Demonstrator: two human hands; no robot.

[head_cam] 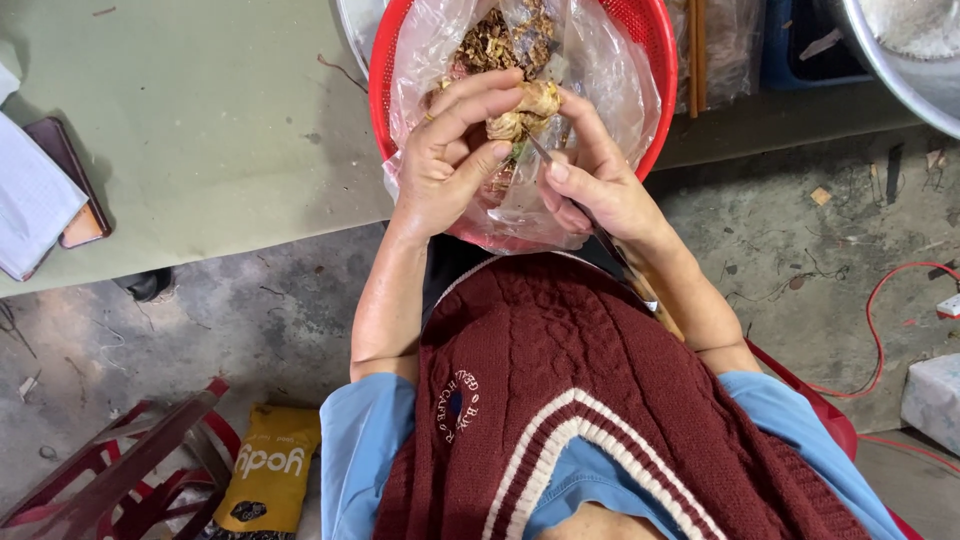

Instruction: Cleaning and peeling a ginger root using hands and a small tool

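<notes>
My left hand [445, 160] pinches a knobbly, pale brown piece of ginger root [527, 108] between thumb and fingers. My right hand [595, 175] grips a slim knife [612, 250], with its blade tip against the underside of the root. Both hands work over a red plastic basket [655, 70]. The basket is lined with a clear plastic bag [605, 85] that holds brown peelings [500, 40]. My forearms reach out from blue sleeves and a maroon knitted vest.
The basket rests at the edge of a green table [200, 120], which also holds a dark wallet [70, 185] and white cloth. A metal bowl [905, 55] sits top right. On the concrete floor are a red stool [120, 470], a yellow packet [270, 465] and a red cable [880, 300].
</notes>
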